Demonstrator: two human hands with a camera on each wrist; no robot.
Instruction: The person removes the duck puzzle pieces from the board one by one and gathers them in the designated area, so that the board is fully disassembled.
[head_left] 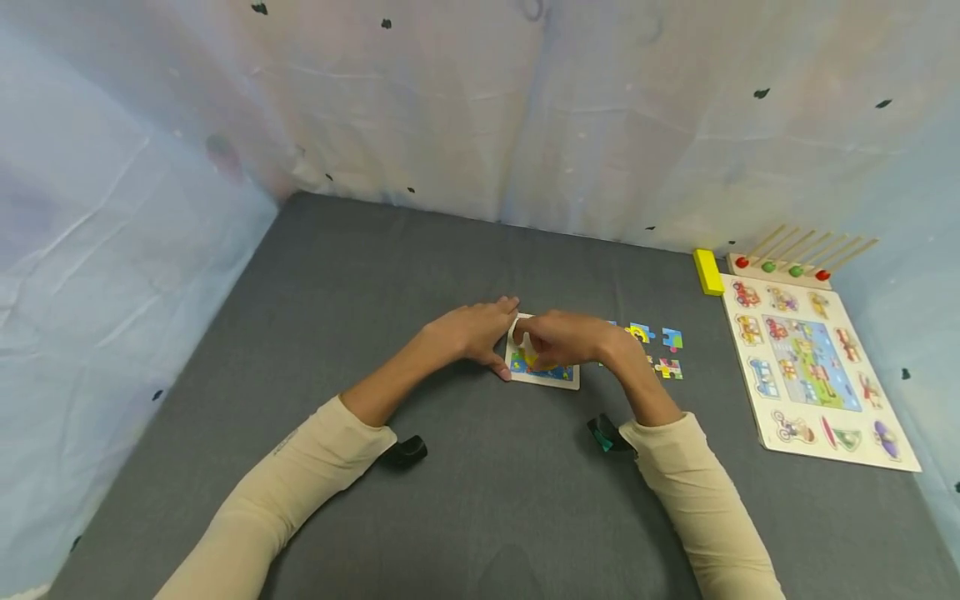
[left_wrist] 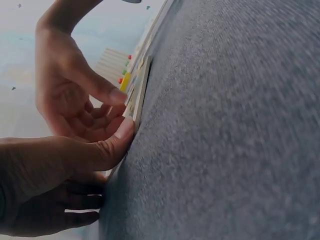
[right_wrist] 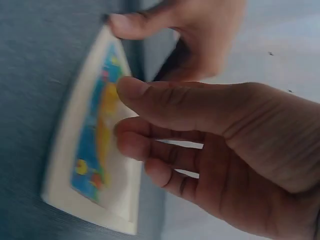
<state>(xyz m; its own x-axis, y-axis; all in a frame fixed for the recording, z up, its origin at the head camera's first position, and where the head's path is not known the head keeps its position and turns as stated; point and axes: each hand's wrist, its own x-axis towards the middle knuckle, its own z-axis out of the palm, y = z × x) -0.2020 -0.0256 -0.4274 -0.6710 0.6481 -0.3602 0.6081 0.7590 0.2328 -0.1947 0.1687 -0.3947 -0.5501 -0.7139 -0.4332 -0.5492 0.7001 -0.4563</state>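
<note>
Nearest are a person's two cream sleeves (head_left: 322,454), reaching forward from the lower corners over a dark grey surface (head_left: 465,517). By each cuff juts a black device, the left one (head_left: 405,452) near the forearm's inner side, the right one (head_left: 606,433) showing a patch of green.

Farther in, the arms converge on a small pale-framed puzzle tray (right_wrist: 65,155) lying on the surface with blue and yellow artwork. The left grip (head_left: 468,331) holds its left side, thumb at the near corner, fingers at the far one. The right grip (head_left: 566,335) arches over the tray from the right, fingers bent inward and thumb beneath them; whether a piece is between them I cannot tell. This hand hides part of the artwork.

Just right of the tray, loose jigsaw pieces (head_left: 672,338) lie on the surface, some partly covered by the right hand and wrist. Well apart at the right is a large picture board (head_left: 813,367) with vehicle cutouts. A yellow block (head_left: 708,272) sits by its far left corner, and along its far edge stands a wooden rack (head_left: 780,271) with red and green beads and slanting rods. Pale, mottled cloth (head_left: 465,108) hangs behind.
</note>
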